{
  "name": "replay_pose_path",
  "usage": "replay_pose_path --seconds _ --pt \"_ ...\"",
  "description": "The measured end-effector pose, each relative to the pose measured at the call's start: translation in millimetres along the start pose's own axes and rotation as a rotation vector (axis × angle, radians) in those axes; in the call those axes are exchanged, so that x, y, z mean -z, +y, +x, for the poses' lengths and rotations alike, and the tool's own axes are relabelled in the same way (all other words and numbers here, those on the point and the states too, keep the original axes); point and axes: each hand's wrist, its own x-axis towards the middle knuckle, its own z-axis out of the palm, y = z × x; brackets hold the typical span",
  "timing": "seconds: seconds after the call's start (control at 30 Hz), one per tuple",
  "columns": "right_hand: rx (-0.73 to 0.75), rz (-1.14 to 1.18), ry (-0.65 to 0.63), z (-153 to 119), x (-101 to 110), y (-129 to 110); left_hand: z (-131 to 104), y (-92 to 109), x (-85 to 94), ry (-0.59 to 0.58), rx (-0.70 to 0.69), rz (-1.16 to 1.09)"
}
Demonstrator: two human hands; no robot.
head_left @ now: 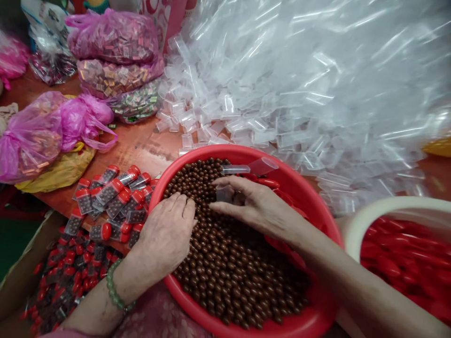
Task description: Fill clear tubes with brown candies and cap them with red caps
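A red plastic basin (246,152) holds many small shiny brown balls (232,272) that look like chocolate balls. My right hand (257,202) reaches over them from the right, thumb and fingers around a small clear plastic container (224,193). My left hand (169,234) rests at the basin's left side, its fingers bent and pressed together at the balls; whatever is under them is hidden. Further clear containers (235,169) lie on the balls near the far rim. Red caps (269,182) lie along the basin's right side, partly behind my right hand.
Filled containers with red caps (114,197) are piled on the table's left edge, with more in a cardboard box (33,249) below. A large heap of clear containers (299,84) covers the back. At right stands a cream tub (405,204) of red caps. Pink bags (112,37) sit back left.
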Motion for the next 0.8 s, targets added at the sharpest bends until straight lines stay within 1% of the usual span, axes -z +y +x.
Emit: replay_pose_path --seconds 0.07,0.1,0.23,0.37,0.5,0.57,0.67,0.73,0.8 --pt "-0.075 0.001 0.063 -0.8 -8.3 0.2 1.6 -0.5 0.5 -0.022 0.011 -0.015" --pt "-0.099 0.004 0.054 -1.6 -11.6 0.4 2.4 -0.6 0.7 -0.031 0.014 -0.022" --pt "-0.147 0.100 -0.118 -5.3 -17.0 0.6 3.7 -0.4 1.1 -0.046 0.002 -0.038" --pt "-0.259 0.312 -0.331 -6.3 -18.1 1.7 1.1 -0.9 4.8 -0.047 -0.005 -0.074" --pt "-0.387 0.568 -0.462 -4.6 -22.3 3.0 -4.4 -5.6 14.9 -0.013 -0.126 -0.221" --pt "-0.417 0.675 -0.494 -3.3 -24.1 3.4 -6.5 -8.1 19.6 -0.036 -0.185 -0.297" --pt "-0.432 0.811 -0.494 -2.1 -26.8 3.0 -6.7 -9.4 21.8 -0.076 -0.227 -0.350" --pt "-0.429 0.882 -0.488 -2.3 -29.6 1.5 -5.3 -7.9 20.2 -0.061 -0.223 -0.354" --pt "-0.417 0.939 -0.483 -3.2 -33.3 -1.4 -3.3 -4.9 17.7 -0.012 -0.207 -0.368"
